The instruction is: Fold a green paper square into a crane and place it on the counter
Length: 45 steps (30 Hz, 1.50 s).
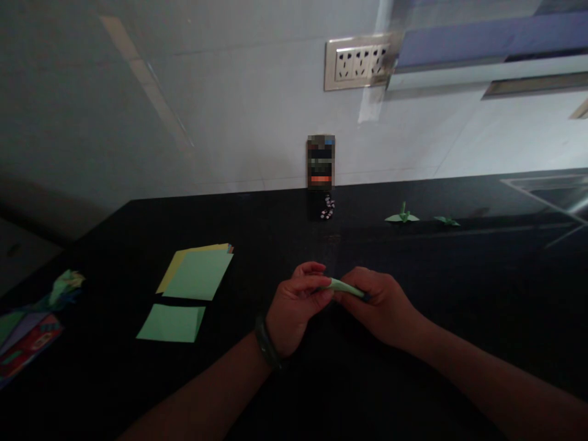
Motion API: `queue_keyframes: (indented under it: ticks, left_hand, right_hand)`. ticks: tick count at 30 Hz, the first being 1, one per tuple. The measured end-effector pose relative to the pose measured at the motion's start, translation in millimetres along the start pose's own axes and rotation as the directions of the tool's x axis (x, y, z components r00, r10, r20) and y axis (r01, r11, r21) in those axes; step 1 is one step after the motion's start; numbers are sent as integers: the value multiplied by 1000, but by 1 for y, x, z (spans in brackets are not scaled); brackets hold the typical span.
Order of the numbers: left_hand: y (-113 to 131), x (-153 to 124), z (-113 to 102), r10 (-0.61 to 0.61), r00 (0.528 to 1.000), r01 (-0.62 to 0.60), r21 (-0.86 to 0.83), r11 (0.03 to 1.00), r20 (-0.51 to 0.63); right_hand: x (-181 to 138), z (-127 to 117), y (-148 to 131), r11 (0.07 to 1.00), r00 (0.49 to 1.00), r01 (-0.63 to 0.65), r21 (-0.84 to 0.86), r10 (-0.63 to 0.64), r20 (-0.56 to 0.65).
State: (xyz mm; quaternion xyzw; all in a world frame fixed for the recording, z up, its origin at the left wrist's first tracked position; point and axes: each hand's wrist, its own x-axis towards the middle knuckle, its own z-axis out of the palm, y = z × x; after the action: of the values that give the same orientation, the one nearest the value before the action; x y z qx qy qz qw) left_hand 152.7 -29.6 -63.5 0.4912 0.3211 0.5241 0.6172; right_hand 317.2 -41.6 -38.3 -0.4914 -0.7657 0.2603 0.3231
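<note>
A piece of light green folded paper [345, 287] is held between both hands above the dark countertop. My left hand [296, 300], with a dark band on its wrist, pinches the paper's left end. Closed round the right end is my right hand [379, 300]; its fingers hide part of the paper. The exact shape of the fold cannot be made out. Farther back on the right stand a green paper crane [403, 214] and another small green folded paper figure [447, 221].
To the left lie a stack of green and yellow paper sheets [199, 274] and a creased green sheet [171, 323]. Colourful packaging [32, 346] and crumpled paper [67, 286] sit at far left. A phone [321, 162] with a beaded strap [327, 208] leans on the wall below a socket panel [356, 62].
</note>
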Motion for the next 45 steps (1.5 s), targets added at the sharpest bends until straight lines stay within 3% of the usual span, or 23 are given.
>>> queue_keyframes:
  ticks: [3,6,10,15,20,27,31,37,41,45]
  left_hand:
    - [2,2,-2,15,999,-16,-24,1000,-43]
    - [6,4,-5,52,996,-47,76,996,-74]
    - [13,3,-6,109,994,-111,320,941,25]
    - [17,-1,2,176,980,-199,498,844,94]
    - [18,-2,5,231,970,-233,533,814,70]
    - [18,0,5,243,968,-239,486,840,57]
    - [17,0,7,213,976,-208,430,878,38]
    - [16,-2,4,40,999,-38,345,938,2]
    - [17,0,1,-13,1000,14,436,900,-4]
    - [19,-1,1,7,1000,-19,562,827,24]
  right_hand:
    - [0,1,0,1000,1000,-15,-7,15,26]
    - [0,1,-2,999,999,-38,9,37,40]
    - [-1,1,-4,997,998,-56,61,54,33]
    - [-2,5,-2,991,996,-65,115,59,60]
    - [-2,8,-3,990,993,-76,121,65,95]
    - [-1,7,-5,984,992,-82,157,66,103]
    - [-1,6,-5,984,992,-78,160,61,112]
    - [-2,5,-5,951,980,-169,259,134,148]
    - [-1,6,-1,850,927,-366,378,297,229]
    - [1,4,3,806,915,-403,433,351,200]
